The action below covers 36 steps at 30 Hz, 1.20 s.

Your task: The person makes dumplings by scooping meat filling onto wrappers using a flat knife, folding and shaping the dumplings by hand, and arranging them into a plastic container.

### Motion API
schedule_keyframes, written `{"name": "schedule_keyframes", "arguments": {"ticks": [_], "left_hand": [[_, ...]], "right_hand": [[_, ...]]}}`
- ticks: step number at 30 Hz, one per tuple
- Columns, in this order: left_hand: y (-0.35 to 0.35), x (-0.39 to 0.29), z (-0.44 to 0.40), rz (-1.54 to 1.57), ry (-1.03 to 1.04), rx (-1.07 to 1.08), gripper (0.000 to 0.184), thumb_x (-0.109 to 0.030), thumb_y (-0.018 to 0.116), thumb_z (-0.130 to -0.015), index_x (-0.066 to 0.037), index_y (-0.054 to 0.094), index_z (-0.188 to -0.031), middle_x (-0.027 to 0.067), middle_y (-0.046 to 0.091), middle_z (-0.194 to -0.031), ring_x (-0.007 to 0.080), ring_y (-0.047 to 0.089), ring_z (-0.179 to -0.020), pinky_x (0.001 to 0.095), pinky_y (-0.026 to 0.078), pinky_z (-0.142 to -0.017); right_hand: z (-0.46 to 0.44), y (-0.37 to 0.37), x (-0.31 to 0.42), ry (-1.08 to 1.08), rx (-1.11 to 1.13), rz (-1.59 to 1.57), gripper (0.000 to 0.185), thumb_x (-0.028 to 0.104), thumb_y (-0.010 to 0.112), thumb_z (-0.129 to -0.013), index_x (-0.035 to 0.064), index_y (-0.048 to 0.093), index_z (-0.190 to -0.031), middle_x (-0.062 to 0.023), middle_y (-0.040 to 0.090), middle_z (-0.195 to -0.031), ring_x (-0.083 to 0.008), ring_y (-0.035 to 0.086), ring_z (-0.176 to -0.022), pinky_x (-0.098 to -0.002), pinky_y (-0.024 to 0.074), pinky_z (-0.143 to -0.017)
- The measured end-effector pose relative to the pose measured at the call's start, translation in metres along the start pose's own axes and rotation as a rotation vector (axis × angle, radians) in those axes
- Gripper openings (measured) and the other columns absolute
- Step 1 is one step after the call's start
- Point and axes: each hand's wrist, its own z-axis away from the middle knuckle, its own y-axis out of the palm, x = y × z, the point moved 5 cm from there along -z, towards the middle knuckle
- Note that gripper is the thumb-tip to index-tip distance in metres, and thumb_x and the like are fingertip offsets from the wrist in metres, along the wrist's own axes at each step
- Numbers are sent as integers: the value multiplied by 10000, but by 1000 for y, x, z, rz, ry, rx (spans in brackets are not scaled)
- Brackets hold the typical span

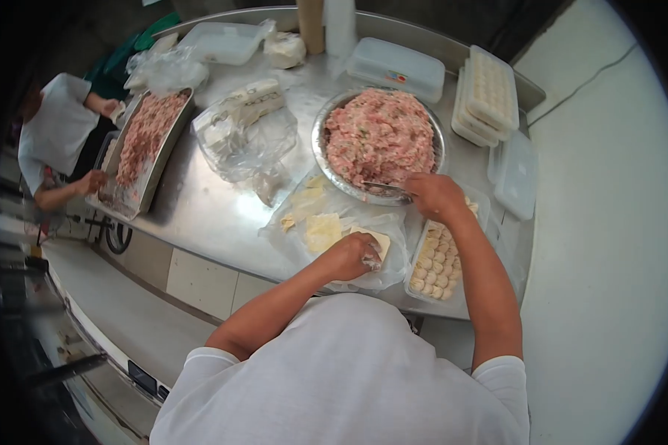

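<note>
Left hand: near the table's [182,211] front edge, the fingers [358,243] of the left hand [349,256] curled in around a pale piece [372,259], too small to make out
Wrappers: square sheets [323,232] lying flat on thin plastic [395,268], beside and partly under the left hand
Dumpling box [413,276]: right of the plastic, filled with rows of dumplings [434,271]; long axis runs away from the person, far end leaning right, partly behind the right forearm
Right hand [432,196]: fingers [417,182] closed on a thin tool [384,185], which points left across the bowl's near side, at the meat's edge
Bowl [317,141]: round, heaped with minced meat [382,137]
Room: metal surface shows left of the bag [263,159], up to the meat tray [150,189]
Right side: loose lid [516,182] and stacked boxes [490,93] near the wall
Writing: dark print on the wrapped packets [239,111], and a small coloured label [396,76] on the clear box [423,73] beyond the bowl; neither legible
Far left: another person's hand [93,182] at the meat tray
</note>
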Motion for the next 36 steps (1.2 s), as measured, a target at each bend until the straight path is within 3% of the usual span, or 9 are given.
{"name": "schedule_keyframes", "arguments": {"ticks": [6,8,10,13,18,24,26,34,36], "left_hand": [[-3,12,-2,185,-65,-39,146,-46,728,-809,-38,691,-950,117,660,-1190,296,612,-1117,361,493,-970],[-7,37,7,1124,-393,-324,113,-49,710,-844,-32,651,-938,112,644,-1206,264,610,-1125,338,469,-990],[-13,36,11,1172,-385,-280,59,-38,677,-888,-46,685,-946,89,617,-1254,217,590,-1160,324,445,-1015],[-12,9,11,465,-127,76,141,-55,728,-806,-77,763,-941,120,629,-1257,288,594,-1143,364,470,-1006],[6,2,-3,-118,166,-11,226,-38,727,-732,-43,736,-957,131,658,-1220,368,601,-1026,398,496,-950],[-14,57,7,735,-396,-326,132,-106,620,-919,-80,588,-1044,106,663,-1196,325,643,-1056,443,505,-960],[-28,43,13,1844,-187,-136,118,-218,566,-994,-123,579,-1064,101,651,-1228,324,643,-1117,486,496,-1019],[-56,-11,5,1779,-223,-422,457,-329,468,-1046,-6,490,-1368,191,584,-1337,348,581,-1240,506,455,-1087],[-52,-10,2,2124,-205,-276,457,-321,412,-1067,45,497,-1327,196,596,-1258,322,594,-1176,459,458,-1081]], "right_hand": [[6,-10,-4,123,-15,21,213,109,564,-848,152,722,-983,-46,665,-913,-294,684,-871,-438,559,-717],[0,-1,2,212,7,101,232,108,554,-856,154,726,-1004,-45,665,-911,-295,685,-869,-437,560,-715],[-5,12,14,147,111,126,266,104,527,-872,152,728,-1040,-42,673,-935,-298,685,-868,-433,562,-721],[2,-8,24,153,42,20,233,99,561,-869,127,735,-1020,-68,676,-925,-307,684,-861,-431,559,-730],[31,-19,6,156,-66,-229,176,97,632,-856,73,737,-995,-117,683,-902,-324,676,-853,-416,536,-737],[75,-19,33,326,-285,-556,190,31,639,-870,6,715,-1042,-141,669,-896,-310,663,-802,-356,515,-730],[84,-23,43,382,-362,-606,185,12,637,-873,-6,709,-1042,-141,660,-894,-303,659,-788,-346,511,-730],[97,-41,89,366,-380,-576,217,-17,651,-837,40,728,-1032,-104,610,-890,-229,638,-766,-337,506,-629],[95,-27,90,339,-359,-474,232,-17,659,-824,53,732,-1033,-98,602,-879,-240,633,-762,-355,508,-626]]}}
